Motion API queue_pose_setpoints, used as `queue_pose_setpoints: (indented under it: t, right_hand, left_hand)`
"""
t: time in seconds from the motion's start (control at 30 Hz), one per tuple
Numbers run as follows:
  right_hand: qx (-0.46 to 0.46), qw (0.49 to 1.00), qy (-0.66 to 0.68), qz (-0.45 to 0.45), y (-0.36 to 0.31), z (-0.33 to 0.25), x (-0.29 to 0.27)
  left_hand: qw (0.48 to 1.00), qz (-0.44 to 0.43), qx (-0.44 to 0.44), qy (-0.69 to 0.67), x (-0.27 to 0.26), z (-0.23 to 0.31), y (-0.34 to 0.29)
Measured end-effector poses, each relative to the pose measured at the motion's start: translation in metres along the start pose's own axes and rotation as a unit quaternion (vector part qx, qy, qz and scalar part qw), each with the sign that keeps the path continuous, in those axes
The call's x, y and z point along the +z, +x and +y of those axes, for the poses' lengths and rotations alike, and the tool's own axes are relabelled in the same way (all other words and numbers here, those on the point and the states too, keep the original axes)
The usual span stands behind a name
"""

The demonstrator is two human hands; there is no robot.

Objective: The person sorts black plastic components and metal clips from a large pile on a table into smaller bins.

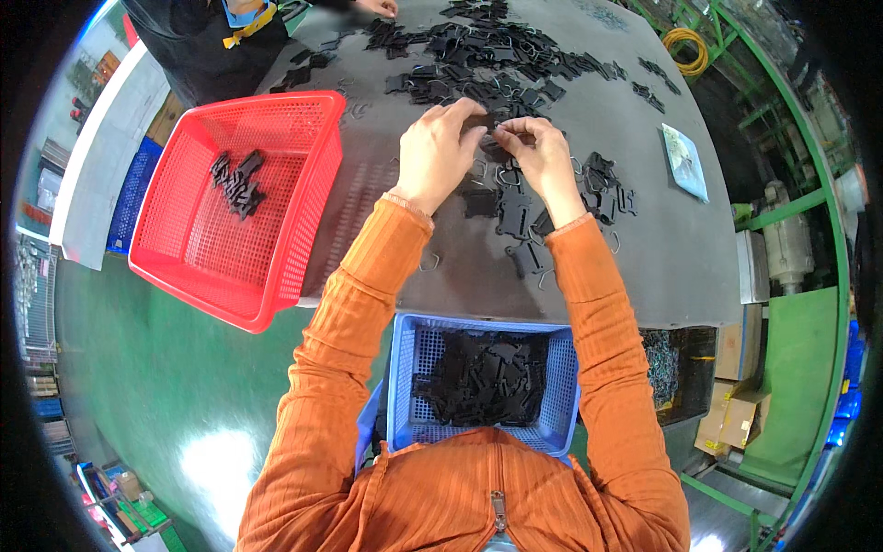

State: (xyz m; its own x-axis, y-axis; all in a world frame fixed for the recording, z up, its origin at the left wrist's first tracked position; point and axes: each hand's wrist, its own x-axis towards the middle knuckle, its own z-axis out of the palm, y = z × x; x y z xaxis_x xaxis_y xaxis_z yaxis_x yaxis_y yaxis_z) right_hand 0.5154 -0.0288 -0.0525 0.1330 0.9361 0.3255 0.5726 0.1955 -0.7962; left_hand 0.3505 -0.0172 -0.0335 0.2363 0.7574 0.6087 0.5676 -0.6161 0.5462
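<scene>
My left hand [437,155] and my right hand [543,164] meet fingertip to fingertip over the grey table. Both are closed in a pinch, and a small dark piece shows between them; its kind is too hidden to tell. Just below my fingers lie loose black plastic buckle parts [513,213] and bent metal wire rings [430,262]. More of these parts [602,184] are beside my right wrist. Beyond my hands spreads a large heap of black buckle parts [487,51], with wire loops among them.
A red basket [317,193] with several black parts stands at the left. Against my body, below the table's near edge, a blue basket [402,386] holds many black parts. A light-blue packet [685,164] lies at the right. Across the table is another person's hand [377,7].
</scene>
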Motion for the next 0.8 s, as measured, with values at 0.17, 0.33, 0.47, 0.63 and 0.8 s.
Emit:
queue_pose_setpoints:
  t: [0.17,0.33,0.47,0.63,0.8]
  right_hand:
    - [-0.158,0.961,-0.163,0.156,-0.011,-0.02,0.002]
    - [-0.129,0.967,-0.126,0.18,-0.01,-0.018,0.004]
    - [-0.085,0.98,-0.048,0.172,-0.008,-0.013,0.0]
    - [-0.23,0.936,-0.099,0.247,-0.01,-0.016,-0.001]
    - [-0.179,0.964,-0.031,0.194,-0.012,-0.018,-0.003]
  left_hand:
    - [0.994,0.003,-0.038,-0.104,-0.003,0.004,0.011]
    - [0.995,0.038,0.016,-0.086,0.004,0.008,0.014]
    - [0.991,0.073,0.072,-0.086,0.007,0.01,0.018]
    - [0.97,-0.002,-0.121,-0.209,0.002,0.013,0.024]
    - [0.937,-0.03,-0.193,-0.291,0.009,-0.014,0.026]
